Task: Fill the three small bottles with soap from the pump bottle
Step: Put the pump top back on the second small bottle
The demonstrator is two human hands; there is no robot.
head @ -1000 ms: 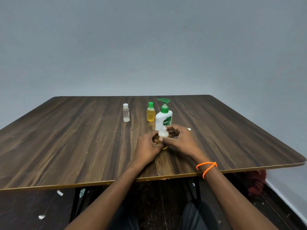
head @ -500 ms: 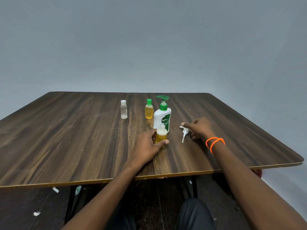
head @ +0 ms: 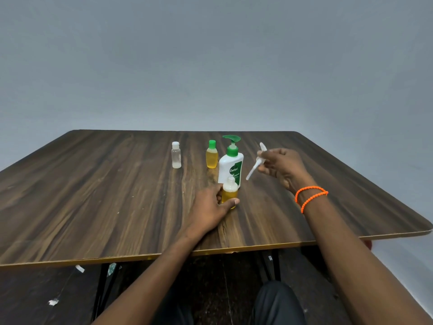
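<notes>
The left hand (head: 212, 205) grips a small yellow-filled bottle (head: 229, 191) upright on the counter (head: 93, 195), just near of the Dettol pump bottle (head: 231, 166). The right hand (head: 282, 168) pinches a small white pump cap with tube (head: 256, 164) above the counter, right of the pump bottle.

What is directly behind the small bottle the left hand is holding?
The white pump bottle stands right behind the small bottle that the left hand grips. Its lower front is covered, so contact between them cannot be judged.
</notes>
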